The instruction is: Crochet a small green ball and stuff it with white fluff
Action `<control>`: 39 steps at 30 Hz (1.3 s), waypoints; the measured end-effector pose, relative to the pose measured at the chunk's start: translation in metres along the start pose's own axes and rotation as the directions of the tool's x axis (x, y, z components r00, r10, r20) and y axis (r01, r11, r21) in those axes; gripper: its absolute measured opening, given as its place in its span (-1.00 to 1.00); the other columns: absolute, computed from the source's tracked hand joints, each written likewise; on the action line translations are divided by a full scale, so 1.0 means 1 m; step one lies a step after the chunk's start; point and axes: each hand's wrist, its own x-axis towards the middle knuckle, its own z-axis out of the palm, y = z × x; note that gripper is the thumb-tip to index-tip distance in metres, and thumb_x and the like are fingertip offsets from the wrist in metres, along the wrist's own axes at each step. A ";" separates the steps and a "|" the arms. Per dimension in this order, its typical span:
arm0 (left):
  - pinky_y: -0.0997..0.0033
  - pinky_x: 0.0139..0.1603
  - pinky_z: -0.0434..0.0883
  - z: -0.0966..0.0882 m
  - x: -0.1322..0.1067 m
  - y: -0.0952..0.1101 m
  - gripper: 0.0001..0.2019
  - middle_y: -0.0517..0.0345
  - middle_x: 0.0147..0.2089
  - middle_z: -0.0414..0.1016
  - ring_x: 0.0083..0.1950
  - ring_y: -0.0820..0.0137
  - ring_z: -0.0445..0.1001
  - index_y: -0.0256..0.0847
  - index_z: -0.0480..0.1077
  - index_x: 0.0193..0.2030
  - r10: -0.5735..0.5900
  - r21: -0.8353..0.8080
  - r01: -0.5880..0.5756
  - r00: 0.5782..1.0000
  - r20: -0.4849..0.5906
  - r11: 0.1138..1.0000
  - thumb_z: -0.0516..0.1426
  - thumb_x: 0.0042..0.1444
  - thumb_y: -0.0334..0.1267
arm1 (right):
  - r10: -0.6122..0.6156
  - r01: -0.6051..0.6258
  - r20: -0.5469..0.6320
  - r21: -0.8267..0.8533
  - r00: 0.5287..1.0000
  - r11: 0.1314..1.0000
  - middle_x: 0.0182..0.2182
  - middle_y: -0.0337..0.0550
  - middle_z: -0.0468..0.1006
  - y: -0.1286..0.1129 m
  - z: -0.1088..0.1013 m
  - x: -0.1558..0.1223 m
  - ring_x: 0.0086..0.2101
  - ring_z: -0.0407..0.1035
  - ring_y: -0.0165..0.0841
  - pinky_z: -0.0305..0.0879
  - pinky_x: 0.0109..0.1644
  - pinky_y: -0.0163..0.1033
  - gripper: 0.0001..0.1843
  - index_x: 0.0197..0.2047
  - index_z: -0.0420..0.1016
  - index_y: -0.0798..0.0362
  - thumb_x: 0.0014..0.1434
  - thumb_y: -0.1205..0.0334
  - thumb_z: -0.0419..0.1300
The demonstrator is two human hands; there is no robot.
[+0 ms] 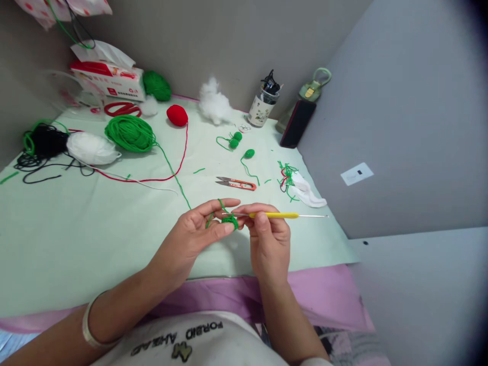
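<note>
My left hand [198,229] pinches a small green crocheted piece [230,220], with green yarn [176,178] looped over its forefinger and trailing back to a green yarn ball [129,133]. My right hand [267,236] grips a yellow-handled crochet hook [274,215], whose tip meets the green piece. Both hands hover above the pale green tablecloth [95,234].
Orange thread snips [236,183] lie just beyond the hands. Small green crocheted balls [234,140], a red ball [177,115], white yarn [91,148], black yarn [46,142], white stuffing [213,104], a tissue box [110,79], a cup [262,108] and a phone [297,129] stand further back. A grey wall [400,117] rises on the right.
</note>
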 end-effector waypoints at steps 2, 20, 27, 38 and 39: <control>0.34 0.10 0.37 0.001 0.000 0.001 -0.70 0.13 -0.11 0.66 0.00 0.31 0.55 -0.06 0.61 0.06 0.006 0.009 -0.006 1.000 0.001 1.000 0.35 0.17 -0.21 | 0.000 0.000 0.004 0.017 1.000 1.000 -0.26 -0.16 0.69 0.000 0.000 0.001 -0.32 0.53 -0.37 0.48 -0.20 -0.22 -0.80 -0.16 0.67 -0.05 0.37 0.09 0.23; 0.47 -0.21 0.28 -0.001 0.002 0.008 -0.69 0.23 -0.24 0.50 -0.24 0.45 0.35 0.03 0.64 0.01 0.031 0.099 -0.021 0.995 -0.100 0.995 0.39 0.10 -0.16 | -0.247 0.240 -0.013 -0.186 0.969 0.953 -0.28 -0.17 0.64 -0.014 0.003 -0.006 -0.30 0.57 -0.32 0.55 -0.24 -0.13 -0.78 -0.14 0.64 -0.07 0.44 0.19 0.14; 0.43 -0.39 0.19 -0.003 0.000 0.006 -0.69 0.29 -0.29 0.50 -0.52 0.60 0.18 0.04 0.62 0.05 0.025 0.151 -0.014 0.997 -0.077 0.988 0.36 0.16 -0.13 | -0.267 0.263 0.013 -0.225 0.964 0.938 -0.28 -0.17 0.64 -0.015 0.002 -0.006 -0.30 0.57 -0.32 0.54 -0.23 -0.13 -0.77 -0.13 0.64 -0.06 0.44 0.26 0.13; 0.47 -0.43 0.22 -0.011 0.003 0.006 -0.48 0.32 -0.27 0.44 -0.54 0.62 0.21 0.07 0.46 0.27 0.017 0.216 -0.014 1.000 -0.012 0.976 0.36 0.16 -0.18 | -0.145 0.157 0.084 -0.170 0.986 0.973 -0.29 -0.18 0.63 -0.017 -0.005 -0.003 -0.30 0.56 -0.34 0.54 -0.20 -0.18 -0.78 -0.17 0.64 -0.03 0.43 0.25 0.14; 0.48 -0.40 0.26 -0.011 0.003 0.006 -0.41 0.32 -0.27 0.45 -0.52 0.61 0.24 0.07 0.41 0.33 0.003 0.206 -0.002 1.000 -0.003 0.979 0.37 0.15 -0.20 | -0.097 0.106 0.085 -0.115 0.992 0.988 -0.30 -0.19 0.63 -0.016 -0.007 -0.002 -0.32 0.56 -0.36 0.53 -0.20 -0.19 -0.78 -0.18 0.63 -0.02 0.43 0.23 0.15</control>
